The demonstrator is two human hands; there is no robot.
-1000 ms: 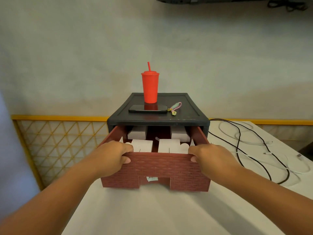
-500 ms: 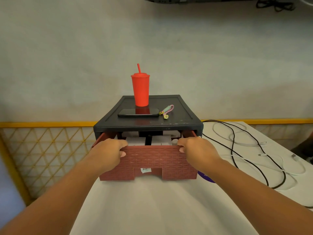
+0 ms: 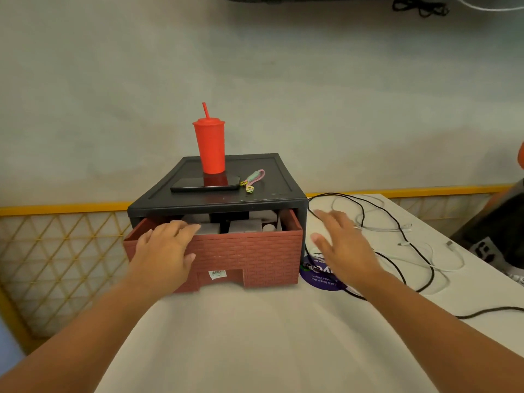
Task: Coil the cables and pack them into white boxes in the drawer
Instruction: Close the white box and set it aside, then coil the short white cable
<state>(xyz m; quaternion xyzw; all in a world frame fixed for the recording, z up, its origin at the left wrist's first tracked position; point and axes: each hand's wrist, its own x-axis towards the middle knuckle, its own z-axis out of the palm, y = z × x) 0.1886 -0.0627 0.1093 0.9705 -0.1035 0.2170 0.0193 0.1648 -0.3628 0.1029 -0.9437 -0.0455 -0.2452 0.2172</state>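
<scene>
A red-brown drawer (image 3: 249, 253) with a brick pattern stands a little way out of its black cabinet (image 3: 218, 198). White boxes (image 3: 243, 226) show inside it behind the front wall. My left hand (image 3: 164, 248) rests on the drawer's front left top edge with relaxed fingers. My right hand (image 3: 340, 242) hovers open to the right of the drawer, fingers spread, holding nothing. A black cable (image 3: 397, 268) and a white cable (image 3: 442, 268) lie loose on the white table (image 3: 255, 336) to the right.
A red cup with a straw (image 3: 210, 147), a dark phone (image 3: 205, 184) and a pink-green strap (image 3: 253, 180) sit on the cabinet top. A purple round sticker (image 3: 320, 277) lies beside the drawer. A yellow lattice rail (image 3: 56, 251) runs behind the table. A dark bag (image 3: 496, 231) stands far right.
The drawer has slid further into the cabinet. Both hands have let go of its front edge; my right hand has moved off to the right, towards the cables.
</scene>
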